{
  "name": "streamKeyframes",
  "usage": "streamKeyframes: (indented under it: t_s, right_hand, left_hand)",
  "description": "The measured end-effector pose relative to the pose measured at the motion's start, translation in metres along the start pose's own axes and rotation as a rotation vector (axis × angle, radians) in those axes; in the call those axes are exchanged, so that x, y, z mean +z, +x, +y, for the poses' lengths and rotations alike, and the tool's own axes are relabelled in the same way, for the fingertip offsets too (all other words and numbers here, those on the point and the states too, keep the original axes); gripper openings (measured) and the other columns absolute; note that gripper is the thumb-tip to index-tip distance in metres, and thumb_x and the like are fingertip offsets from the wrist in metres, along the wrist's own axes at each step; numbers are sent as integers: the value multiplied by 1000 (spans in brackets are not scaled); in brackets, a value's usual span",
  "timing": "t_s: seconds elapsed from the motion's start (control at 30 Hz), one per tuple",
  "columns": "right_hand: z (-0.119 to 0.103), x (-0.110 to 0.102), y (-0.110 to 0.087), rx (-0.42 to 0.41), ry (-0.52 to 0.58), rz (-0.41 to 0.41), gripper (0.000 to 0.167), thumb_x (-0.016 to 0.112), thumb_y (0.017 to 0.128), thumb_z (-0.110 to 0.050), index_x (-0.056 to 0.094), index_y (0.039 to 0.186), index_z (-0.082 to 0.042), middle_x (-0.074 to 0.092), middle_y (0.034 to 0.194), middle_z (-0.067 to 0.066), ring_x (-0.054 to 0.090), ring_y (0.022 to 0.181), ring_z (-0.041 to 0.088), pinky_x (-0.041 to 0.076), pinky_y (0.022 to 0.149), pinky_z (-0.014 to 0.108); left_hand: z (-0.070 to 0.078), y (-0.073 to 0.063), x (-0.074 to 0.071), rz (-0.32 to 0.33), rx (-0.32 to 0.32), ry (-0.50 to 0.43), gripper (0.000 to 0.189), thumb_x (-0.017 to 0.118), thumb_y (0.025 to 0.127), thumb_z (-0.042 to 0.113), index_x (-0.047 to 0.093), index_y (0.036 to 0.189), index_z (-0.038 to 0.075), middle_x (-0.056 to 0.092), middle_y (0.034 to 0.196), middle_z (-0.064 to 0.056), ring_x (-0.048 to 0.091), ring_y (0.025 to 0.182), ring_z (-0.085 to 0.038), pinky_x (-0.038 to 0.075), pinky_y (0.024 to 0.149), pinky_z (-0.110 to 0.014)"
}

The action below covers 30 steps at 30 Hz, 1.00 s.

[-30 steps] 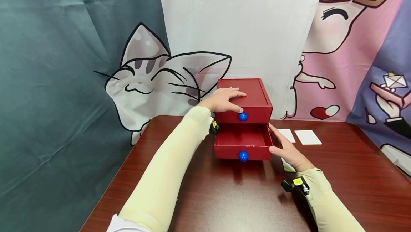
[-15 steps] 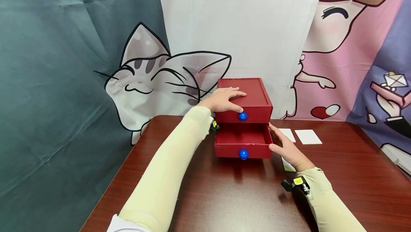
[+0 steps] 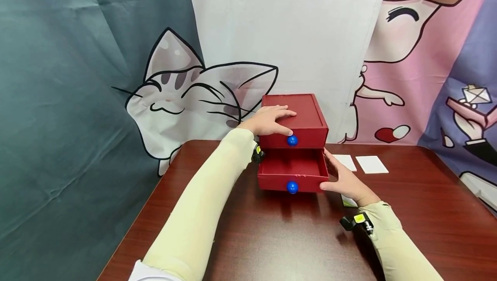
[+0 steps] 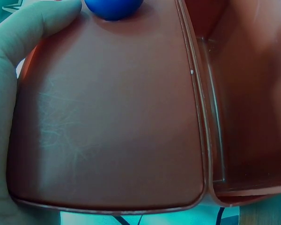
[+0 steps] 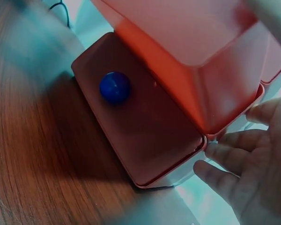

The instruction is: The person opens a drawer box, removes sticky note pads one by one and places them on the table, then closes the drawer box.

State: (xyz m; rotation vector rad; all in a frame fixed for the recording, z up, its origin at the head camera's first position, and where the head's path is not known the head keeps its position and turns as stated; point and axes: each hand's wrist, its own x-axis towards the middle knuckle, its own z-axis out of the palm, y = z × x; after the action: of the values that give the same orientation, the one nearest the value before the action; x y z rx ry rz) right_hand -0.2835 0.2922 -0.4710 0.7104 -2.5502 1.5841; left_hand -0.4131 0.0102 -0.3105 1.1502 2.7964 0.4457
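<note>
A red drawer cabinet (image 3: 297,108) with blue ball knobs stands on the table. Its lower drawer (image 3: 277,182) in the head view is pulled partly out, and its visible inside is bare. My left hand (image 3: 268,120) lies spread over the cabinet's top, thumb beside the upper knob (image 3: 292,140). At the lower drawer's right side, my right hand (image 3: 345,182) has its thumb on the front panel's right end and its fingers along the side. The right wrist view shows a closed front (image 5: 145,126) with a blue knob (image 5: 115,87) next to the tabletop.
Two white cards (image 3: 371,165) lie on the brown wooden table (image 3: 272,246), right of the cabinet. A green-and-white card (image 3: 349,202) is partly hidden by my right hand. A printed cartoon curtain (image 3: 240,22) hangs behind the table.
The lower drawer has slid in slightly. My right thumb has shifted from the drawer's right corner onto its front panel. My left hand has stayed on the cabinet top.
</note>
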Motion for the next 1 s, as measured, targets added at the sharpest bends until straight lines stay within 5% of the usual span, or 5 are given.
streamKeyframes:
  t_s: [0.2, 0.43, 0.7, 1.0]
  right_hand:
    - [-10, 4, 0, 109, -68, 28, 102, 76, 88, -32, 10, 164, -17, 30, 158, 24, 40, 135, 47, 52, 97, 53]
    - [-11, 3, 3, 117, -92, 61, 92, 72, 92, -31, 16, 163, -11, 36, 154, 24, 44, 131, 43, 51, 90, 24]
    - [-20, 8, 7, 127, -115, 113, 86, 72, 93, -30, 22, 159, -6, 42, 149, 25, 48, 129, 44, 53, 96, 51]
    - [-21, 16, 16, 182, -128, 157, 90, 73, 93, -35, 19, 158, -3, 41, 150, 26, 47, 131, 45, 45, 103, 60]
  left_hand:
    - [-3, 1, 0, 6, -2, 3, 72, 64, 89, 55, 42, 155, 36, 26, 166, 4, 15, 155, -19, 8, 124, -43]
    - [-3, 2, 1, 6, 8, 0, 71, 64, 90, 55, 42, 155, 35, 27, 166, 3, 15, 155, -19, 8, 124, -44]
    - [-3, 1, -1, 5, 2, -12, 72, 65, 89, 54, 43, 154, 35, 27, 166, 3, 15, 154, -20, 9, 124, -45]
    - [-1, 2, 0, 1, 2, -4, 73, 65, 88, 56, 43, 154, 35, 27, 166, 3, 15, 155, -20, 7, 124, -45]
